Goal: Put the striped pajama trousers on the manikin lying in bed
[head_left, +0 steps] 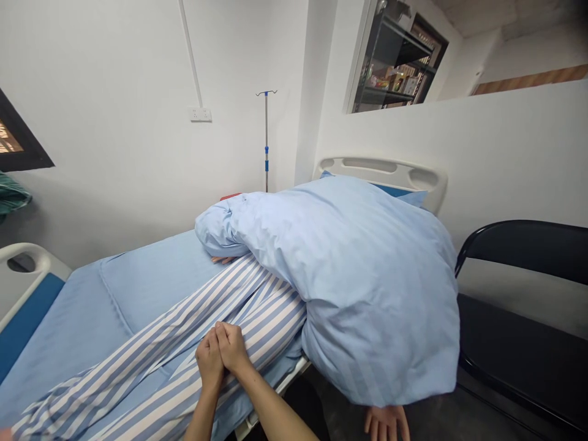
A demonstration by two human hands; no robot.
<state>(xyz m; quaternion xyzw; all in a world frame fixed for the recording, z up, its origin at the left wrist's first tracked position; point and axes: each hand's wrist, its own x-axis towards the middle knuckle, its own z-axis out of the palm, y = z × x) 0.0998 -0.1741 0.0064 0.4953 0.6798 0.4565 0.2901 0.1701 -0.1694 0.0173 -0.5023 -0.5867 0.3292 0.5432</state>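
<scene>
1. Blue-and-white striped pyjama legs (151, 361) stretched along a hospital bed (381, 171), pale blue sheet beneath.
2. Left hand (209, 360) and right hand (232, 348) pressed closed together on the nearer leg; any pinch of cloth impossible to tell.
3. Pale blue duvet (367, 294) heaped over the far half, another hand (386, 424) hanging below its near edge.
4. IV pole (266, 141) by the far wall; black folding chair (519, 306) right of the bed.

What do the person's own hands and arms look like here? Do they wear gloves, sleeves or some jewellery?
The left hand and right hand are bare: no gloves, rings, watch or bracelet show. The left forearm and right forearm are bare too, with no sleeve in view before the picture's lower edge.
</scene>
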